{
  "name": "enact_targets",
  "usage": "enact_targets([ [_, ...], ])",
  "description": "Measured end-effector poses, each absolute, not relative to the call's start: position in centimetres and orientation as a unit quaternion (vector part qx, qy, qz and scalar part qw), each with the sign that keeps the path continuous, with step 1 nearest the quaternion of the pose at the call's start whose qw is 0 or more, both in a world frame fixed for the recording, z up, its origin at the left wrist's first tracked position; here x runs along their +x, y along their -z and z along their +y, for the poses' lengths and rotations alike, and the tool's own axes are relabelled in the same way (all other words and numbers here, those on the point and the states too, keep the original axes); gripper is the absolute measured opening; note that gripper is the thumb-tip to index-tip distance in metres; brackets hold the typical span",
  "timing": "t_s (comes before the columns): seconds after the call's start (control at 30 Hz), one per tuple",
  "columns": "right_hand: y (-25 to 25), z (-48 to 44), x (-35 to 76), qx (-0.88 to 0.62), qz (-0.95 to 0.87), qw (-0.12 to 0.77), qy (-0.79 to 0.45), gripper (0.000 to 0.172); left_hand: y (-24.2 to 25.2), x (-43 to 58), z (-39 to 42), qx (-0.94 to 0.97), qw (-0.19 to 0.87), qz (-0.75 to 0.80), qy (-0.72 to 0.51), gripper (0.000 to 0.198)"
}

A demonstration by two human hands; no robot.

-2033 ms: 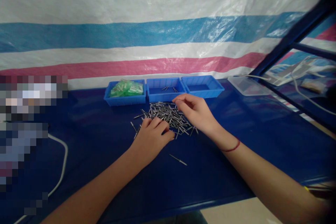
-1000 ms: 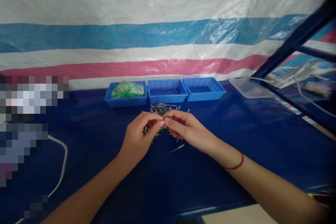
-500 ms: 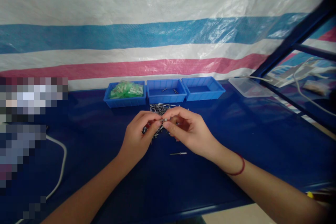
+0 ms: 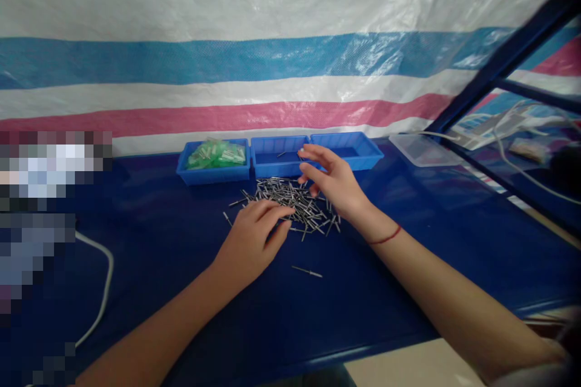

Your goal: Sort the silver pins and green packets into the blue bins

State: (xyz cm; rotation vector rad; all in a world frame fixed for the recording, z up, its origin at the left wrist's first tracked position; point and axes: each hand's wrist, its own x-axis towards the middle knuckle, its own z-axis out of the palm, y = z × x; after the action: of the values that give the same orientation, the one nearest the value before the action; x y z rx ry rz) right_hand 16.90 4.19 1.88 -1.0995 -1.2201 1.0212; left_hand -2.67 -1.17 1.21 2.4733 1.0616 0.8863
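A loose pile of pop rivets (image 4: 313, 208) lies on the blue table. My left hand (image 4: 254, 233) is at the pile's near left side, thumb and index finger apart, with nothing visible between them. Beyond the pile, my right hand (image 4: 333, 181) reaches to the front of the middle blue bin (image 4: 276, 166), its fingers spread and no rivet visible in them. A few rivets lie in that bin, partly hidden by the hand. One single rivet (image 4: 307, 271) rests apart, nearer to me.
A left blue bin (image 4: 213, 177) holds green plastic packets (image 4: 218, 155). The right blue bin (image 4: 363, 160) adjoins the middle one. A clear plastic lid (image 4: 424, 151) lies at right, near a dark metal frame (image 4: 512, 60). A white cable (image 4: 109, 272) curves at left.
My hands have parted from their pinch over the pile. The right has moved forward to the middle bin and spread its fingers; the left has opened and dropped slightly.
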Motion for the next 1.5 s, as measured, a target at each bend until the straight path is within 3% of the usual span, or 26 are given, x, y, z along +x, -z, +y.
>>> enact_targets([
  [0.13, -2.0, 4.6, 17.3, -0.473, -0.536, 0.537, -0.447, 0.058, -1.0, -2.5, -1.4, 0.897, 0.082, 0.358, -0.246, 0.02],
  [0.43, -1.8, 3.7, 17.1, -0.489, -0.509, 0.549, -0.447, 0.04, -0.5, -1.8, -0.6, 0.899, -0.063, 0.383, -0.203, 0.027],
  [0.67, -2.0, 2.6, 16.5, -0.478, -0.523, 0.535, -0.46, 0.035, -0.5, -1.7, -0.2, 0.909, -0.041, 0.365, -0.197, 0.008],
  [0.93, -1.8, 2.1, 16.2, -0.463, -0.559, 0.511, -0.46, 0.028, -0.6, -2.0, -0.1, 0.912, -0.039, 0.348, -0.216, 0.004],
  [1.1, -2.0, 1.6, 16.3, -0.482, -0.633, 0.435, -0.421, 0.01, -1.0, -2.5, -0.1, 0.871, 0.075, 0.383, -0.299, 0.011],
  [1.2, -2.1, 1.1, 16.1, -0.459, -0.679, 0.38, -0.429, 0.01, -1.3, -2.9, -0.2, 0.807, 0.184, 0.422, -0.369, 0.011],
  [1.37, -2.4, 0.5, 15.2, -0.446, -0.611, 0.427, -0.495, 0.023, -1.4, -2.9, -0.5, 0.751, 0.263, 0.45, -0.406, 0.01],
  [1.5, -3.0, 0.2, 14.9, -0.433, -0.591, 0.438, -0.521, 0.023, -1.6, -2.7, -0.8, 0.744, 0.277, 0.449, -0.411, 0.007],
])
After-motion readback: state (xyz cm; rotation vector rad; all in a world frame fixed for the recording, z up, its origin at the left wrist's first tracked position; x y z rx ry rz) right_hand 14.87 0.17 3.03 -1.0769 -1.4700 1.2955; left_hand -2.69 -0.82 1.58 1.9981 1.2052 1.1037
